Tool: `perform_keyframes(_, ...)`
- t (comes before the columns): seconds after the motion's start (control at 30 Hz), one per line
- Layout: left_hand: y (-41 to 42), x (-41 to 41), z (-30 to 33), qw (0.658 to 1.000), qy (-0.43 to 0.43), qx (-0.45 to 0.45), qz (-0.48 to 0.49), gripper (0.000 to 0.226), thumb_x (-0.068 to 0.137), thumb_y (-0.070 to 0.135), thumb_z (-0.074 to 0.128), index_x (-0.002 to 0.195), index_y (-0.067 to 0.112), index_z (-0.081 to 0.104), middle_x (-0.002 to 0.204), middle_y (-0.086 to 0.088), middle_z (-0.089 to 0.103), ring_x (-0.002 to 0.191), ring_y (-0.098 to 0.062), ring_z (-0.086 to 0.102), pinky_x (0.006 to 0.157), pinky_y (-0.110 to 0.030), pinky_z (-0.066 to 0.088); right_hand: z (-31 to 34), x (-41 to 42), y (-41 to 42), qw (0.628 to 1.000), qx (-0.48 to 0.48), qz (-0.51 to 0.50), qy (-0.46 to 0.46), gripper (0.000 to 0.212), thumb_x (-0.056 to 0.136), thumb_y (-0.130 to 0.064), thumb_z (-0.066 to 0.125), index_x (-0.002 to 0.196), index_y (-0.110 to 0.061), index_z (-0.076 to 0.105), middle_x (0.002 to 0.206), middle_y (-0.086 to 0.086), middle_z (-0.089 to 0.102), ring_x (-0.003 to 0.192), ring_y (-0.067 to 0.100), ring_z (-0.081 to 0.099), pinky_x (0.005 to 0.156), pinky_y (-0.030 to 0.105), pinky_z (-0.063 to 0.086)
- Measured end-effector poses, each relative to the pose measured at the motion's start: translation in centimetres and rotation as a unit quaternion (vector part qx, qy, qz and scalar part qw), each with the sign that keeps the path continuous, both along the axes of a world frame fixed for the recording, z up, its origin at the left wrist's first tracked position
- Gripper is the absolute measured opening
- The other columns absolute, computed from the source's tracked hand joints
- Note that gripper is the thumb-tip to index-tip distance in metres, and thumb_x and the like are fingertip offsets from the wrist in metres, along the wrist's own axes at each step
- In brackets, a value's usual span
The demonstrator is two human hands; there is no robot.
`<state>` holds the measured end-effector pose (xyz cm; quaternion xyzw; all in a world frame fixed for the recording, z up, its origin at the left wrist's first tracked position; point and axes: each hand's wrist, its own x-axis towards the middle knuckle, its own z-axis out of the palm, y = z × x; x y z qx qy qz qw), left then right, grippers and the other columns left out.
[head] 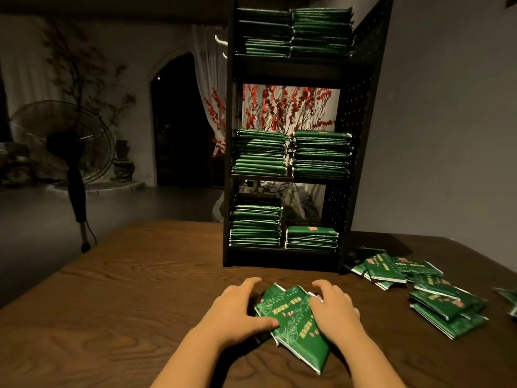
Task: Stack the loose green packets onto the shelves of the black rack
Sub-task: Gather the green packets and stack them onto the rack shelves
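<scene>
A black rack [288,71] stands on the wooden table [134,281] and carries two piles of green packets on each of its three shelves; the lower right pile [311,238] is the shortest. In front of the rack a small fanned bunch of green packets [293,323] lies on the table. My left hand [237,309] holds its left side with the thumb on top. My right hand [333,312] grips its right side, fingers curled over the far edge.
Several loose green packets [436,295] lie scattered on the table to the right of the rack. A standing fan [64,147] is on the floor at the left. A grey wall rises behind the rack on the right.
</scene>
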<state>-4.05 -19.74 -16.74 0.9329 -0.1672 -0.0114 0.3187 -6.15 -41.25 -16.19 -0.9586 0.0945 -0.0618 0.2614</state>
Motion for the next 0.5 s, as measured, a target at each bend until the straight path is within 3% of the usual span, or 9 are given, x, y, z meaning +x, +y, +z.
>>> perform_keyframes(0.13, -0.46, -0.54, 0.18, 0.992, -0.017, -0.119, -0.035, 0.07, 0.076, 0.036, 0.081, 0.134, 0.043, 0.043, 0.123, 0.022, 0.056, 0.114, 0.006, 0.052, 0.098, -0.019, 0.042, 0.21, -0.41, -0.17, 0.999, 0.012, 0.034, 0.023, 0.047, 0.094, -0.033, 0.045, 0.14, -0.037, 0.038, 0.142, -0.008, 0.043, 0.132, 0.02, 0.036, 0.105, 0.042, 0.03)
perform_keyframes(0.2, -0.5, -0.69, 0.28, 0.983, -0.021, -0.174, -0.051, 0.062, 0.077, 0.021, 0.082, 0.127, 0.043, 0.05, 0.123, 0.025, 0.057, 0.113, 0.013, 0.052, 0.102, -0.019, 0.043, 0.23, -0.47, -0.16, 0.998, 0.038, 0.048, 0.021, 0.046, 0.091, -0.031, 0.049, 0.135, -0.039, 0.039, 0.135, -0.013, 0.049, 0.129, 0.018, 0.042, 0.105, 0.042, 0.032)
perform_keyframes(0.27, -0.38, -0.66, 0.32, 0.971, -0.026, -0.229, -0.058, 0.062, 0.075, 0.011, 0.081, 0.123, 0.041, 0.055, 0.122, 0.02, 0.061, 0.112, 0.009, 0.057, 0.104, -0.027, 0.047, 0.25, -0.45, -0.22, 0.988, 0.142, 0.066, -0.007, 0.042, 0.088, -0.022, 0.055, 0.124, -0.04, 0.045, 0.119, -0.015, 0.058, 0.114, 0.014, 0.057, 0.098, 0.041, 0.045)
perform_keyframes(0.33, -0.27, -0.52, 0.48, 0.953, -0.033, -0.3, -0.034, 0.067, 0.073, 0.002, 0.08, 0.123, 0.039, 0.055, 0.118, 0.012, 0.065, 0.106, -0.002, 0.065, 0.096, -0.034, 0.054, 0.46, -0.47, -0.14, 0.962, 0.262, 0.064, -0.048, 0.038, 0.088, -0.006, 0.058, 0.118, -0.029, 0.052, 0.106, -0.007, 0.065, 0.094, 0.012, 0.066, 0.078, 0.033, 0.055)
perform_keyframes(0.43, -0.14, -0.21, 0.8, 0.91, -0.022, -0.414, 0.023, 0.065, 0.077, -0.007, 0.077, 0.124, 0.03, 0.053, 0.106, 0.003, 0.07, 0.096, -0.012, 0.071, 0.083, -0.03, 0.058, 0.49, -0.24, -0.22, 0.932, 0.345, 0.063, -0.088, 0.032, 0.089, 0.003, 0.061, 0.111, -0.02, 0.058, 0.108, 0.003, 0.067, 0.093, 0.016, 0.068, 0.078, 0.038, 0.058)
perform_keyframes(0.5, -0.07, 0.03, 0.72, 0.893, 0.006, -0.449, 0.028, 0.056, 0.079, -0.001, 0.078, 0.123, 0.025, 0.055, 0.106, -0.002, 0.071, 0.099, -0.017, 0.07, 0.085, -0.032, 0.058, 0.7, -0.51, -0.07, 0.921, 0.368, 0.081, -0.095, 0.028, 0.091, 0.005, 0.059, 0.106, -0.019, 0.059, 0.105, 0.003, 0.068, 0.089, 0.015, 0.07, 0.072, 0.035, 0.059)
